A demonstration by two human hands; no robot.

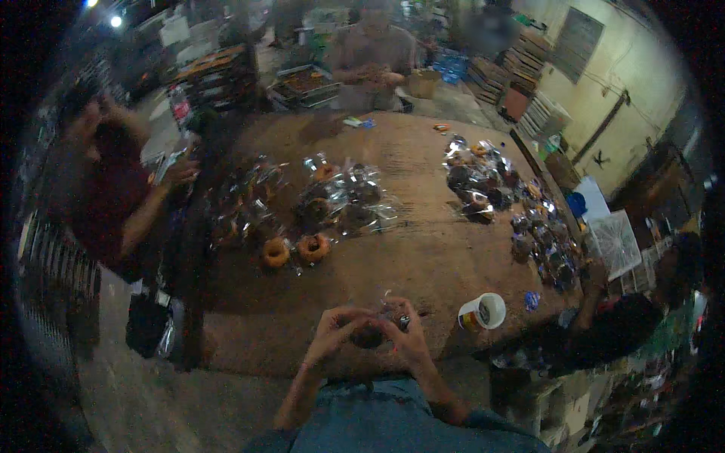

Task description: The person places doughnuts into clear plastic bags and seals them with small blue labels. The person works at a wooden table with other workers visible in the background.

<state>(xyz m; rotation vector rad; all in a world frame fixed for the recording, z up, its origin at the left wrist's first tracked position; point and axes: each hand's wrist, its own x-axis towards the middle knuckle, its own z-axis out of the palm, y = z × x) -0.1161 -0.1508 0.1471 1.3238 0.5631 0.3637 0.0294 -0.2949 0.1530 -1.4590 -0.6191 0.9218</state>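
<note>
Close to the table's near edge, my left hand [337, 332] and my right hand [408, 337] both grip a dark, round, doughnut-like thing [368, 338]. Fingers of both hands are closed around its sides. A shiny bit of clear wrapper shows by my right fingers; how far it covers the thing is too blurred to tell. Further off to the left lie two bare orange-brown rings [276, 253] that resemble doughnuts. Behind them spreads a loose pile of similar rings in clear wrappers [325, 200].
A white tub [492, 309] stands right of my hands on the brown wooden table [400, 264]. Beyond it are more wrapped dark rings [544, 234] and a small blue packet [532, 301]. People sit or stand at the left [113, 181], far side [374, 57] and right [623, 325].
</note>
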